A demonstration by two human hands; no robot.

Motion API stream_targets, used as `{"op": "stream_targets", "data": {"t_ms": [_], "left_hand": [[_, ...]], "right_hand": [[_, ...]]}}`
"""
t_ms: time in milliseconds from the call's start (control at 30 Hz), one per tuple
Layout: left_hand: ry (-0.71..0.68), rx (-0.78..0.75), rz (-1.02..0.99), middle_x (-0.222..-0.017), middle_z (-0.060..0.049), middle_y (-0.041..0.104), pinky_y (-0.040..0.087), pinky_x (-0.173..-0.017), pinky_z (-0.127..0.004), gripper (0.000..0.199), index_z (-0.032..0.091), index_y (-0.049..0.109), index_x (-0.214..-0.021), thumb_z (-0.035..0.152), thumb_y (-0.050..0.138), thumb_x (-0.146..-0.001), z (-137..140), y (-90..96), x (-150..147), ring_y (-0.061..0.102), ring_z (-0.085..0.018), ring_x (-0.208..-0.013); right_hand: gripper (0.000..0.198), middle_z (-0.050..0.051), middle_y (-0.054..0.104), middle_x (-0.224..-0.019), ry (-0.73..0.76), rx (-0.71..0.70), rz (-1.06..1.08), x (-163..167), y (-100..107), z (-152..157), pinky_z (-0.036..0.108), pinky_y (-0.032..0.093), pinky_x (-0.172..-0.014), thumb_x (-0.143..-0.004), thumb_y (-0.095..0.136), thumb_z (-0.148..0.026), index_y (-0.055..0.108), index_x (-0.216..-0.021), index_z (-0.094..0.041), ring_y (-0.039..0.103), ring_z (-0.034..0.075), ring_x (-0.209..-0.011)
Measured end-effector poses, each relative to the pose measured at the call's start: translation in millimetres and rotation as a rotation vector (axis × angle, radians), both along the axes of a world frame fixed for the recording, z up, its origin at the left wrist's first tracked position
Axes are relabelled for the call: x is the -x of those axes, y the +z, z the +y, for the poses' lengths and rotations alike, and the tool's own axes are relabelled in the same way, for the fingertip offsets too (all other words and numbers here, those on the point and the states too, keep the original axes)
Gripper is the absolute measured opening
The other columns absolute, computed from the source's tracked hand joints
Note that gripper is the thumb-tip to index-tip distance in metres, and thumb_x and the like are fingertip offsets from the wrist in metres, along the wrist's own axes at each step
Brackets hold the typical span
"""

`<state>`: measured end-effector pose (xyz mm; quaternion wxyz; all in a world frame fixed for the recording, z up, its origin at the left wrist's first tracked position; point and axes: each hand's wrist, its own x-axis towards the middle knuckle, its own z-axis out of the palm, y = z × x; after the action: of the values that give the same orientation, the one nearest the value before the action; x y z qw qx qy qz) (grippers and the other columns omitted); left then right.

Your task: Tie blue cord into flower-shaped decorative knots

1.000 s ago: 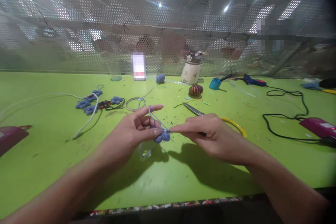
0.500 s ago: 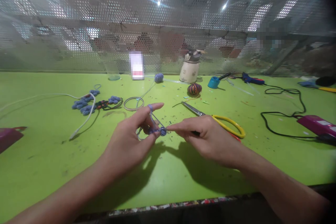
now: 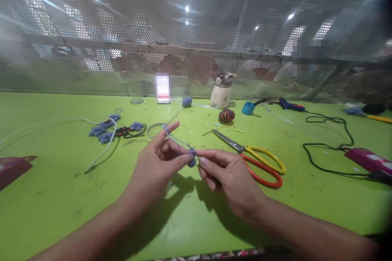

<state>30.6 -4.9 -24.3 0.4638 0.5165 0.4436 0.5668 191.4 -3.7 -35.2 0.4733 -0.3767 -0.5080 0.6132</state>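
Above the near part of the green counter [image 3: 76,195], between my two hands, is the small blue yarn piece [image 3: 192,162]. My left grip [image 3: 153,165] is closed on it, thumb pressing from the near side; the index finger stands raised, a taut yarn strand [image 3: 179,140] running from it to the piece. My right grip [image 3: 237,177] meets the piece, index extended and thumb just below; I cannot tell whether it is closed on a slim tool or the yarn. Both forearms reach inward from the near corners. I judge the step to be working a loop; the next move calls for even strand tension and a steady left pinch.
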Motion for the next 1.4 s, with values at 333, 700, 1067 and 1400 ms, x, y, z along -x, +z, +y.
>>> {"op": "stream_targets", "data": {"t_ms": [333,700,1067,1400], "left_hand": [[-0.153,0.159,-0.071,-0.068,0.004,0.066,0.049,-0.07,-0.027,0.075,0.016,0.053,-0.134,0.016,0.084,-0.066,3,12.7,18,0.063,-0.013,-0.066],[-0.189,0.131,0.022,-0.07,0.004,0.063,0.047,-0.069,-0.028,0.035,0.02,0.073,-0.106,0.014,0.077,-0.072,11,12.5,25,0.059,-0.012,-0.066],[-0.346,0.258,-0.088,-0.09,-0.002,0.075,0.045,-0.077,-0.027,0.028,0.025,0.078,-0.099,0.013,0.075,-0.073,7,8.7,19,0.063,-0.014,-0.081],[-0.317,0.299,-0.184,-0.085,-0.002,0.068,0.042,-0.066,-0.023,0.025,0.014,0.06,-0.045,0.005,0.072,-0.065,5,9.4,15,0.058,-0.009,-0.069]], "right_hand": [[0.041,0.006,0.058,-0.07,-0.069,-1.159,-0.806,-26,-3,9,0.028,0.033,-0.054,-0.088,0.043,-0.002,0.068,-0.121,-0.008,0.048,0.015,-0.06],[0.033,0.002,0.058,-0.066,0.193,-0.624,-0.642,-28,23,6,0.025,0.034,-0.054,-0.092,0.049,-0.013,0.074,-0.112,-0.016,0.044,0.011,-0.058],[0.03,-0.003,0.049,-0.056,0.139,-0.079,-0.156,-19,12,11,0.021,0.023,-0.042,-0.08,0.068,-0.026,0.076,-0.107,-0.014,0.035,0.006,-0.045],[0.028,-0.003,0.052,-0.055,0.053,-0.029,-0.134,-17,12,10,0.021,0.023,-0.043,-0.077,0.071,-0.027,0.078,-0.101,-0.015,0.035,0.005,-0.043]]}}
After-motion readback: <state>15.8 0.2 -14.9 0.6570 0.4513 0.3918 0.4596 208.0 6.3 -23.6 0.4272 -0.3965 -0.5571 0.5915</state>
